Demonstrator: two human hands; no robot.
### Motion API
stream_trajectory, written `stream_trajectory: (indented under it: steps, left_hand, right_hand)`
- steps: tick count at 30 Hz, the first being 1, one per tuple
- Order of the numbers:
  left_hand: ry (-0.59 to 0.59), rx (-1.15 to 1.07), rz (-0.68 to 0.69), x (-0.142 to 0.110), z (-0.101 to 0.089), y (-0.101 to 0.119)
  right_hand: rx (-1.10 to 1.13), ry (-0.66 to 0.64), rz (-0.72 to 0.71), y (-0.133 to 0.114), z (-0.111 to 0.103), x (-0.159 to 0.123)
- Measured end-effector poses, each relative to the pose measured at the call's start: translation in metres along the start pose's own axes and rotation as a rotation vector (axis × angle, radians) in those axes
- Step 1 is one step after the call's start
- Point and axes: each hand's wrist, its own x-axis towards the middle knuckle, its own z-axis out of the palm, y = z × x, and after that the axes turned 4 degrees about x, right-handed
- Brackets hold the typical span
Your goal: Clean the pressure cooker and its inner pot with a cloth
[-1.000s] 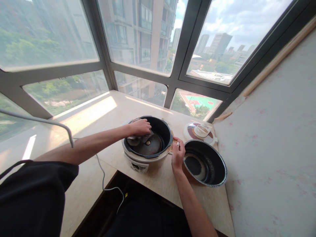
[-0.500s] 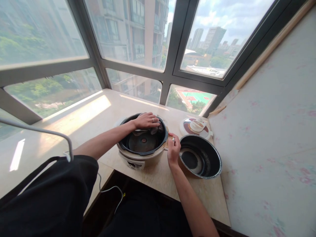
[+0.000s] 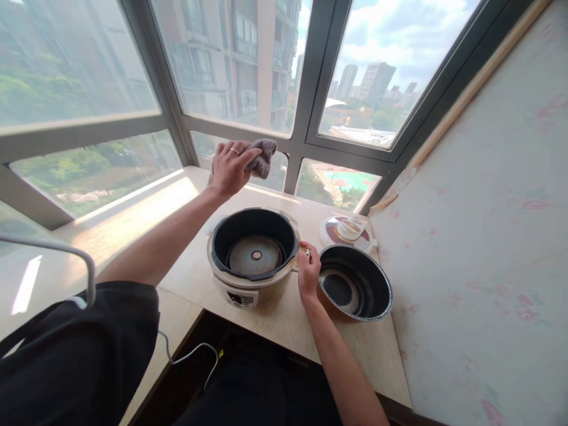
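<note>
My left hand (image 3: 231,168) is raised above the far side of the pressure cooker, closed around a grey-brown cloth (image 3: 262,158) that bunches out past the fingers. Below it the pressure cooker base (image 3: 248,291) stands on the sill, its top uncovered and its dark inside showing a round heating plate (image 3: 256,255). At the cooker's right side, my right hand (image 3: 309,269) is closed on the cooker's side handle; the grip hides most of that handle. Just right of this hand sits the black inner pot (image 3: 357,283), with nothing inside it.
Behind the inner pot lies the white and brown cooker lid (image 3: 348,231). Window frames (image 3: 242,127) rise behind the pale sill (image 3: 186,260), and a flowered wall (image 3: 479,248) borders the right. White cords hang at the left and below the sill's front edge.
My left hand has lifted out of the cooker with the cloth and moved up and left, toward the window. My right hand keeps its hold at the cooker's side.
</note>
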Motion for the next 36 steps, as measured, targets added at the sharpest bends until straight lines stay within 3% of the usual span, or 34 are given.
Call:
stream_trajectory:
  steps: [4,8,12,15,20,26,36]
  left_hand:
    - [0.033,-0.038,0.063,-0.003,0.001,0.017]
    - [0.052,-0.062,0.274,0.007,0.015,0.041]
    - [-0.145,-0.066,0.585,0.02,0.039,0.065]
    - [-0.344,-0.033,0.716,0.023,0.06,0.082]
    - [-0.522,-0.046,0.717,0.022,0.086,0.096]
    - [-0.632,-0.154,0.7,0.025,0.091,0.093]
    - [-0.466,-0.091,0.866,0.023,0.099,0.102]
  right_hand:
    - [0.004,0.0,-0.003,0.0,0.0,0.0]
    - [-0.005,-0.011,-0.012,0.001,-0.001,0.0]
    - [-0.007,-0.007,-0.014,0.002,0.0,0.001]
    - [0.004,-0.006,-0.021,0.001,0.001,0.001]
    - [0.004,-0.005,-0.016,0.0,0.002,0.0]
    - [0.01,-0.004,-0.035,0.0,0.003,0.0]
    - [0.043,-0.014,-0.023,0.001,0.002,0.0]
